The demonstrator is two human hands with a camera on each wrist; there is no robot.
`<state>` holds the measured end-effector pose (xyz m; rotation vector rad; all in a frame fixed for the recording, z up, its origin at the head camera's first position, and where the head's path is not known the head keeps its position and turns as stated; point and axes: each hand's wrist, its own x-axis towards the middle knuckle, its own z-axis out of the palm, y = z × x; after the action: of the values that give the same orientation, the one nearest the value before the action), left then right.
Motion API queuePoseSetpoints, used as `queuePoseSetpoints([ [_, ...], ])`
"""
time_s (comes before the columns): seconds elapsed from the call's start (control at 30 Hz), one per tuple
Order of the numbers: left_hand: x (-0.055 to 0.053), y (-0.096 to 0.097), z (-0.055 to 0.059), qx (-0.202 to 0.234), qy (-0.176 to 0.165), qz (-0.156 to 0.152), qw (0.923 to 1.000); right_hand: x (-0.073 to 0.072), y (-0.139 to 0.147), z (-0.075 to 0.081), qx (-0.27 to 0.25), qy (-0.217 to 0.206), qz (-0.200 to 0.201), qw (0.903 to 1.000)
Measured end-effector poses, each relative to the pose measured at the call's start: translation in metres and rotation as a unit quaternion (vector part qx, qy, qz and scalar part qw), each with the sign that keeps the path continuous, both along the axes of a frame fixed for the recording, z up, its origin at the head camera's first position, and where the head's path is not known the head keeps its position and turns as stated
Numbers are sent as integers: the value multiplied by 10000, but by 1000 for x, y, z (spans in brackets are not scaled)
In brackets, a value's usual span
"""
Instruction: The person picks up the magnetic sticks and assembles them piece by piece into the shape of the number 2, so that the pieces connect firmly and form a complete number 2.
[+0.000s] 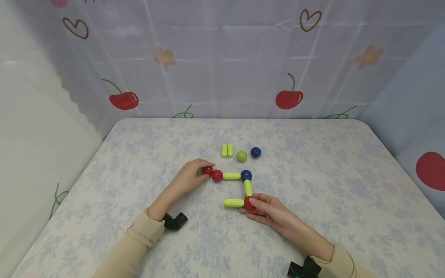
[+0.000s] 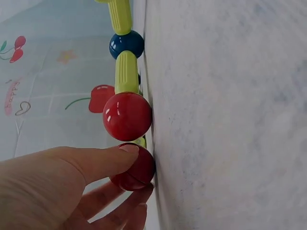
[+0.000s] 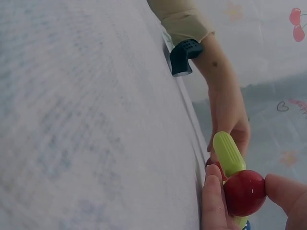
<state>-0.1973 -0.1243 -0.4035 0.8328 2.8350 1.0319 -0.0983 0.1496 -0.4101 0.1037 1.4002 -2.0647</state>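
Between thumb and fingers, my left hand (image 1: 189, 177) pinches a red ball (image 2: 136, 167) low over the table. Right beside it is a second red ball (image 1: 217, 176), the end of a joined chain. From there a yellow-green stick (image 1: 231, 176) leads to a dark blue ball (image 1: 246, 175), and another stick (image 1: 248, 188) runs down toward me. My right hand (image 1: 272, 214) grips the red ball (image 3: 244, 192) at that corner, thumb on one side and fingers on the other. A third stick (image 1: 233, 202) points left from this ball, its far end free.
Behind the chain lie two loose yellow-green sticks (image 1: 227, 150) side by side, a green ball (image 1: 241, 156) and a dark blue ball (image 1: 255, 152). A patterned cloth covers the table (image 1: 330, 162). A printed curtain (image 1: 215, 69) hangs along its back edge.
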Motion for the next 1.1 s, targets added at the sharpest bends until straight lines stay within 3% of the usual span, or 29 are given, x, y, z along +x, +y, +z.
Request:
queuePoseSetpoints([
  [0.1, -1, 0, -2, -54, -34, 314, 9995, -1, 0, -1, -3, 11, 6, 10000],
  [0.23, 2, -6, 0, 324, -360, 694, 9964, -1, 0, -2, 27, -30, -13, 10000],
  [0.4, 12, -15, 8, 793, -891, 753, 9900, -1, 0, -1, 27, -115, -48, 9999],
  [0.5, 19, -17, 9, 1036, -1302, 478, 9849, -1, 0, 0, 7, -93, -42, 9999],
  [0.57, 24, -18, 8, 1280, -1717, 130, 9767, -1, 0, 0, -10, -54, -27, 10000],
  [0.7, 33, -16, 3, 1685, -2682, -715, 9458, -1, 1, 0, -18, -1, -16, 10000],
  [0.83, 40, -11, -1, 1769, -3269, -1194, 9206, -1, 0, 0, -9, -5, -18, 10000],
  [0.93, 43, -8, -3, 1771, -3409, -1288, 9142, -1, 0, 0, -13, -21, -14, 10000],
  [1.1, 45, -5, -4, 1737, -3417, -1246, 9152, -1, 0, 0, -20, -49, -38, 10000],
])
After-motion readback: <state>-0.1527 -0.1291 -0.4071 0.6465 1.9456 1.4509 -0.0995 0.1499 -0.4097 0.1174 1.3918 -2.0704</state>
